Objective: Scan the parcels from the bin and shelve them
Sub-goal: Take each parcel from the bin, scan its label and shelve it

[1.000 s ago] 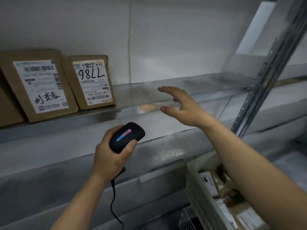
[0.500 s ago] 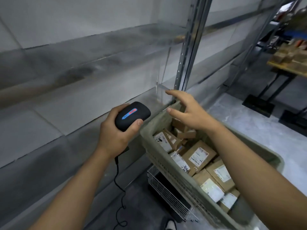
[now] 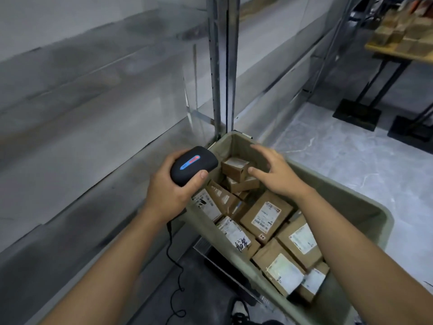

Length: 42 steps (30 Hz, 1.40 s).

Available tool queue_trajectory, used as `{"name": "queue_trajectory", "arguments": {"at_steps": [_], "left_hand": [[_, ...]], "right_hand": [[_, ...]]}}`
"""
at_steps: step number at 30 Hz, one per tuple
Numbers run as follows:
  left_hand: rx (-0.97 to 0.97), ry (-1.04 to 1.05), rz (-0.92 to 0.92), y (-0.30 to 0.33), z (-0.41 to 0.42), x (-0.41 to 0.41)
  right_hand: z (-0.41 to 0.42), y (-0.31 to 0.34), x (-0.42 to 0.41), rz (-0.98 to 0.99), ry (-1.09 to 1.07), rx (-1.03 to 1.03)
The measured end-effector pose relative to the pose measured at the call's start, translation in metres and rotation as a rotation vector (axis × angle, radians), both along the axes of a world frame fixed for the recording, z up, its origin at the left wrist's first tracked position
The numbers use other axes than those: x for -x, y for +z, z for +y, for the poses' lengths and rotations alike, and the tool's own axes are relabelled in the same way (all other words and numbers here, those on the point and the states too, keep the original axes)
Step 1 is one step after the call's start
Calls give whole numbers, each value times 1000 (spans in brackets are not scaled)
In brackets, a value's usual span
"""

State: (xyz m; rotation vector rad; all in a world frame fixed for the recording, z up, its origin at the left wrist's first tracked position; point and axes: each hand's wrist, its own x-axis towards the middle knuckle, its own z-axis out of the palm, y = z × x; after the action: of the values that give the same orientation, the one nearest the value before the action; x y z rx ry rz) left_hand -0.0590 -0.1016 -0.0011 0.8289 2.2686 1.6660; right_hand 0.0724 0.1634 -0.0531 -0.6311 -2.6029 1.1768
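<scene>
Head view, looking down past both forearms. Left hand (image 3: 168, 191) wrapped around a black handheld barcode scanner (image 3: 193, 165), thumb along its near right edge, fingers curled over the far left side; grip closed firmly on the scanner. Blue and red light strip glowing on the scanner's top. Thin black cable (image 3: 174, 266) trailing from below the left hand down to the dark floor. Scanner held just left of the bin's left rim, at about its far corner.

Right hand (image 3: 276, 174) spread above the far end of the bin, fingers straight and apart, grip wide and holding nothing. Thumb tip just beside a small brown cardboard parcel (image 3: 235, 167) that sits tilted on top of another small box (image 3: 243, 184); touching or a hair apart, cannot tell.

Grey-green plastic bin (image 3: 365, 207) at centre right, holding many brown cardboard parcels with white shipping labels, among them a larger labelled parcel (image 3: 266, 216) in the middle and one with black handwriting (image 3: 236, 238) nearer the left wall.

Grey metal shelves (image 3: 93, 113) filling the left side, blurred, with a perforated upright post (image 3: 221, 66) rising behind the bin. At far right, a wooden table (image 3: 398, 50) on black legs carrying more brown boxes, well apart from the bin. Pale marbled floor (image 3: 328, 148) to the right of the bin.
</scene>
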Motion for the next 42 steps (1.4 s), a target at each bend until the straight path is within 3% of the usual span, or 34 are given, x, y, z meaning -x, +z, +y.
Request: {"name": "queue_trajectory", "arguments": {"at_steps": [16,23,34,42], "left_hand": [[115,-69,-11,-89,84,83],[168,-150,-145,-126,116,113],[207,-204,-231,-143,128,132],[205,-187,-232,-142,125,134]], "right_hand": [[63,-134,92,-342,-162,94],[90,-179,141,-482,-218,63],[95,-225,164,-698,-67,-204],[78,-242,160,-683,-90,-271]]}}
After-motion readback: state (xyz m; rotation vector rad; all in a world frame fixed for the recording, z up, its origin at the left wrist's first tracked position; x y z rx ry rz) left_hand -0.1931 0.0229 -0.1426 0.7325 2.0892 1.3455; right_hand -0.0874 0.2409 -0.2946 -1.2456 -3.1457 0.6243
